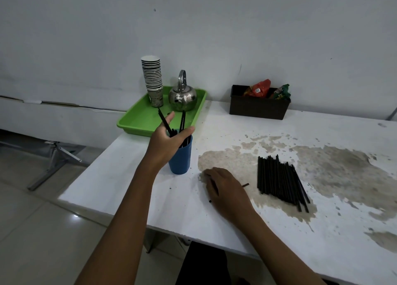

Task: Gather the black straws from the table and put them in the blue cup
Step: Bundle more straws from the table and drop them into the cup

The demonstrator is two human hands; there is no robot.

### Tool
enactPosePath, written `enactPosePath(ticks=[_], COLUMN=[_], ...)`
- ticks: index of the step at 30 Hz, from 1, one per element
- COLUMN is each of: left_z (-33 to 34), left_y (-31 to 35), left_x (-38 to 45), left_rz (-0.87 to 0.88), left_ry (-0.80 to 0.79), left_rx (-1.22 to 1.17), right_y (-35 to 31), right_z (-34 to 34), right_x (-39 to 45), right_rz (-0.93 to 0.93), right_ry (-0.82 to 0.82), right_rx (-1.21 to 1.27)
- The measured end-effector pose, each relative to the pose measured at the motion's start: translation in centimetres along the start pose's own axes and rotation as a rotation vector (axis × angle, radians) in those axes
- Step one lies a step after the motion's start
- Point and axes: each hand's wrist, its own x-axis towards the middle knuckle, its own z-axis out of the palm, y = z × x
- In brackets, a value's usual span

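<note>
The blue cup (181, 159) stands near the table's left end with several black straws (182, 119) sticking out of its top. My left hand (166, 139) is over the cup's rim, its fingers around those straws. My right hand (223, 189) lies palm down on the table, right of the cup, covering one black straw (245, 185) whose two ends stick out from under it. A pile of several black straws (279, 180) lies flat on the stained tabletop further right, apart from both hands.
A green tray (139, 121) behind the cup holds a stack of paper cups (152, 78) and a steel kettle (182, 95). A dark box (257, 107) with snack packets stands against the wall. The white table (322, 241) has worn brown patches; its front edge runs diagonally.
</note>
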Motion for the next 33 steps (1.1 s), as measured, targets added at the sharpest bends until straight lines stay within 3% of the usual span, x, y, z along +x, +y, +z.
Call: enactPosePath(ticks=[10, 19, 22, 26, 33], left_z=[-0.7, -1.7, -1.7, -1.2, 2.2], left_y=[-0.3, 0.7, 0.8, 1.4, 2.9], left_x=[0.2, -1.0, -1.3, -2.5, -5.4], left_rz=[-0.070, -0.017, 0.165, 0.554, 0.876], left_ry=[-0.011, -0.021, 0.071, 0.242, 0.237], left_rx=[0.000, -0.004, 0.091, 0.438, 0.611], right_y=[-0.1, 0.1, 0.0, 0.0, 2.1], right_z=[0.0, 0.2, 0.1, -0.1, -3.2], right_x=[0.0, 0.0, 0.0, 0.1, 0.1], right_rz=[0.002, -0.012, -0.033, -0.081, 0.002], right_ry=[-0.003, 0.010, 0.036, 0.159, 0.262], right_rx=[0.004, 0.006, 0.000, 0.040, 0.055])
